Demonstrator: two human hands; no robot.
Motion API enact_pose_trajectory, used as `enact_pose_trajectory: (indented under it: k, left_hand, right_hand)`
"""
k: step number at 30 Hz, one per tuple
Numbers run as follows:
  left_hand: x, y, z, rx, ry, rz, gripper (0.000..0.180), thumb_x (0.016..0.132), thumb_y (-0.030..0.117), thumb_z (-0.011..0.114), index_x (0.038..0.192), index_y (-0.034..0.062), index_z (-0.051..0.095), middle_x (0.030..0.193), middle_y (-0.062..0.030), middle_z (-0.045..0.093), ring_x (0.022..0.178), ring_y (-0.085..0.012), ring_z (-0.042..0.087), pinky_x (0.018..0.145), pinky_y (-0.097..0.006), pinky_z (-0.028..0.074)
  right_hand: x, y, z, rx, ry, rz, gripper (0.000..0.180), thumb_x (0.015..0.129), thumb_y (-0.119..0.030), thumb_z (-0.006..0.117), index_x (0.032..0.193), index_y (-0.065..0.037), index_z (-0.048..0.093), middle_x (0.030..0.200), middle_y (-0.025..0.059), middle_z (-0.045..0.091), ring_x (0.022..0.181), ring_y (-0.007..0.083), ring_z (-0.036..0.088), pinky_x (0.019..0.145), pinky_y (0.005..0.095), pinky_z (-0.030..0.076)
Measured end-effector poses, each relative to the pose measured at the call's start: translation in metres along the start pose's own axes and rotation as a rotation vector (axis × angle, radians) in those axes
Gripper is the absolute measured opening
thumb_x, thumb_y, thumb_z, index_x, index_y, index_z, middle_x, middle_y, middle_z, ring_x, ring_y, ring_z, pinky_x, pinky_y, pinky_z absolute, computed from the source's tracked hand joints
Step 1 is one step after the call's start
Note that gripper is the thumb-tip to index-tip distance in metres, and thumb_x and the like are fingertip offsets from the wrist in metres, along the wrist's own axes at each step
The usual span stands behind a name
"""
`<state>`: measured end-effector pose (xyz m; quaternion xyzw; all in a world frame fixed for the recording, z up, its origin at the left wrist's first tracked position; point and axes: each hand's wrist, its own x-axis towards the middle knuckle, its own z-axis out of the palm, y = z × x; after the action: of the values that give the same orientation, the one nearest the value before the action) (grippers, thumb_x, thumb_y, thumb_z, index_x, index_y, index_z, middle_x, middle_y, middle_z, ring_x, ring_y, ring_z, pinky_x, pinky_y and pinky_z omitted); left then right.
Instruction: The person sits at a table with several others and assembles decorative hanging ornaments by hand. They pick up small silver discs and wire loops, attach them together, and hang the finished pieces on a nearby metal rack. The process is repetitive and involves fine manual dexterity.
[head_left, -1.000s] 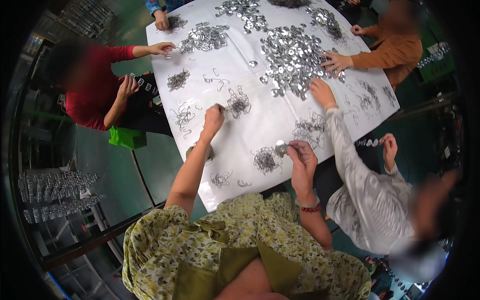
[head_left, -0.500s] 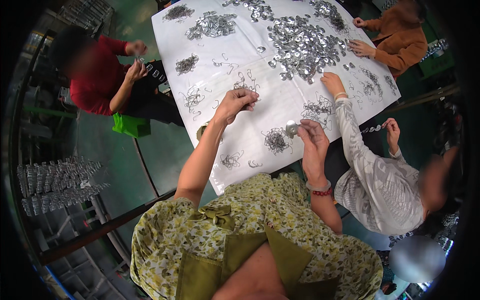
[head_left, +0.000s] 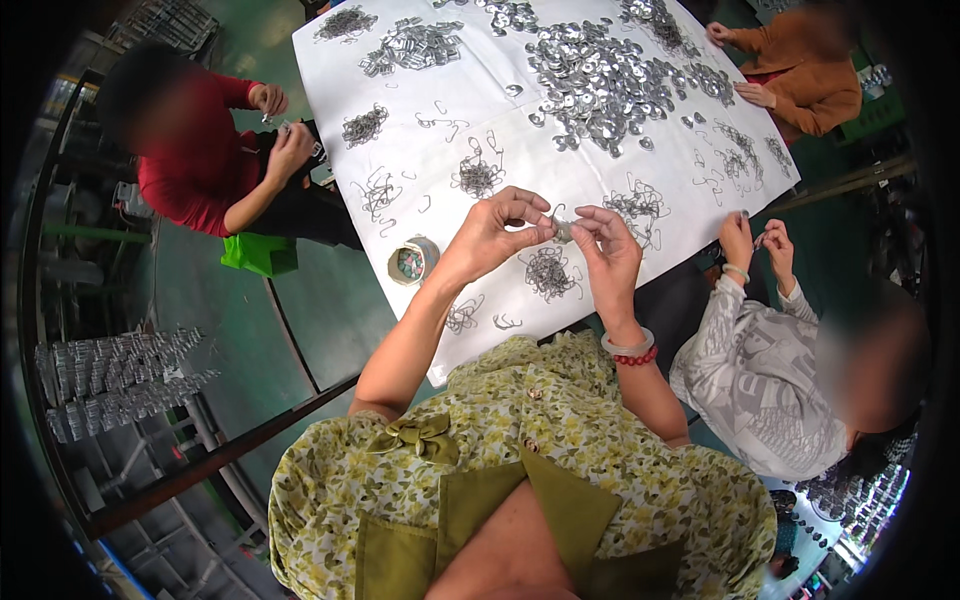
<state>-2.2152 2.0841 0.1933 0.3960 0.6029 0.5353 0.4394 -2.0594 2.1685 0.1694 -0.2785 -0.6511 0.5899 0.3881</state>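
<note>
Our left hand [head_left: 495, 228] and right hand [head_left: 603, 240] meet above the near edge of the white-covered worktop [head_left: 470, 90], fingertips of both pinched shut on one small metal piece [head_left: 562, 231] held between them. The piece is too small for us to tell which way its long axis runs. Directly beneath our hands lies a tangle of bent wire clips [head_left: 549, 272], with further small heaps scattered across the sheet. A large pile of flat silvery metal parts [head_left: 598, 80] fills the far middle of the worktop. A round tin [head_left: 413, 261] of small bits sits at the worktop's left edge, near our left forearm. To our left a person in a red top [head_left: 195, 165] works with both hands close together; to our right a person in a grey patterned top [head_left: 755, 370] does likewise, and a third in an orange top [head_left: 810, 75] sits at the far corner. Racks of stacked metal parts [head_left: 115, 380] stand on the floor at left
</note>
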Motion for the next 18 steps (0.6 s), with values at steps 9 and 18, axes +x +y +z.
enact_pose_trajectory:
  k: [9,18]
  left_hand:
    - [-0.001,-0.006,0.016,0.256,0.173,0.205,0.013,0.082,0.010,0.066,0.090,-0.0004,0.064,0.100,-0.0073,0.063,0.090,-0.0145,0.060,0.081,-0.029,0.047]
    - [-0.001,-0.003,0.024,0.189,0.322,0.165,0.011,0.084,0.003,0.061,0.095,0.0006,0.060,0.092,-0.0091,0.067,0.087,-0.0166,0.063,0.075,-0.028,0.049]
  right_hand:
    - [0.012,0.002,0.000,-0.049,-0.087,0.039,0.019,0.083,-0.003,0.063,0.102,-0.002,0.059,0.080,0.0018,0.064,0.072,0.0084,0.055,0.069,0.0238,0.045]
    - [0.135,0.119,-0.075,-0.517,0.097,0.051,0.024,0.084,-0.017,0.062,0.099,0.001,0.062,0.083,0.0115,0.065,0.074,0.0203,0.059,0.068,0.0313,0.047]
